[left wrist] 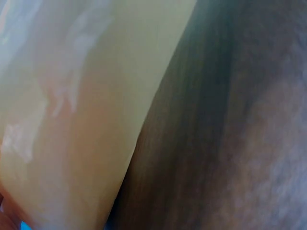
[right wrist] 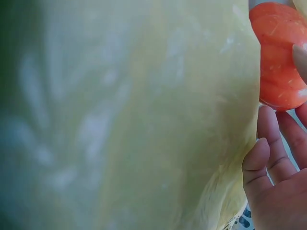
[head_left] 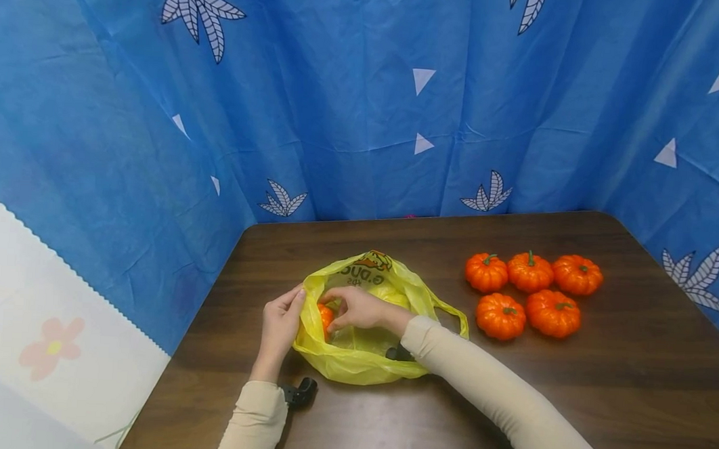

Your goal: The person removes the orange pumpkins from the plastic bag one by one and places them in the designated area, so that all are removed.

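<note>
A yellow plastic bag (head_left: 352,366) with dark print lies with its mouth spread on the table. At its left rim, my left hand (head_left: 281,322) pinches the plastic between thumb and fingers. My right hand (head_left: 358,307) reaches inside the bag and holds a small orange pumpkin (head_left: 325,315) near the left wall. In the right wrist view, fingers (right wrist: 271,143) touch the underside of the pumpkin (right wrist: 278,57), and another fingertip lies on its side; bag plastic fills most of the picture. The left wrist view has only blurred plastic and table.
Several orange pumpkins with green stems, among them a front one (head_left: 501,317), stand in two rows right of the bag on the brown wooden table (head_left: 632,374). A blue patterned curtain (head_left: 365,116) hangs behind the table. A bag handle loop (head_left: 461,318) sticks out to the right.
</note>
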Motion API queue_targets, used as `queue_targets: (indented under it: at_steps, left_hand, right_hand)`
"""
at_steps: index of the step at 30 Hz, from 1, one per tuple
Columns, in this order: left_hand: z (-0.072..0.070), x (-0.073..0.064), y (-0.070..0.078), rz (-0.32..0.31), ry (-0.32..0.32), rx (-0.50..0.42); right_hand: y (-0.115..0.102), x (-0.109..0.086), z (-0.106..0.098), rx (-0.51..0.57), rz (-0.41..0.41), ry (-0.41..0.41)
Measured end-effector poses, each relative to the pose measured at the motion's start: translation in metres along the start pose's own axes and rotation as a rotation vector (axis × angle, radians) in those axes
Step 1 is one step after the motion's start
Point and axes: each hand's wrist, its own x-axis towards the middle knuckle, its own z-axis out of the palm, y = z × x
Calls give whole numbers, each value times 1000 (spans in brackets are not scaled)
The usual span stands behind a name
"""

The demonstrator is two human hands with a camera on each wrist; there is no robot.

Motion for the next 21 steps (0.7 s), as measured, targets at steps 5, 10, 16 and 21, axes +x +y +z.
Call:
queue_targets:
  at_steps: [5, 10, 16, 21]
  left_hand:
    - [-1, 0, 1, -14, -1, -3]
    - [-1, 0, 1, -8, 2, 2]
    - [-1, 0, 2, -9, 5, 14]
    - [-2, 0, 1, -12, 6, 18]
  right_hand:
    - [0, 1, 0, 2, 2, 12]
    - [1, 0, -1, -8, -1, 14]
    - [4, -1, -5, -4, -8, 7]
    - [9, -3, -9, 16, 1, 13]
